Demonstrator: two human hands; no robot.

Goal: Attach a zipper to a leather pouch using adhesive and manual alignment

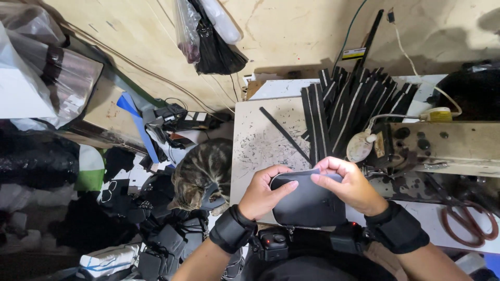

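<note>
Both hands (268,195) (346,184) pinch pouch (310,203) over table edge (234,171).

Both hands — left hand (264,195), right hand (346,184) — pinching together.

A striped grey-brown tabby cat (200,177) sits on the floor just left of the scuffed pale work surface (260,140), with dark pouches and scraps of black fabric (166,239) heaped beside and below it. Well to the right of the cat, a fanned stack of black zipper strips (349,99) lies at the back of the surface, next to a beige sewing machine body (448,143), and a pair of red-handled scissors (471,221) rests further right. Above the cat, a clear plastic bag and a black one (208,36) hang on the plywood wall (291,31).
</note>
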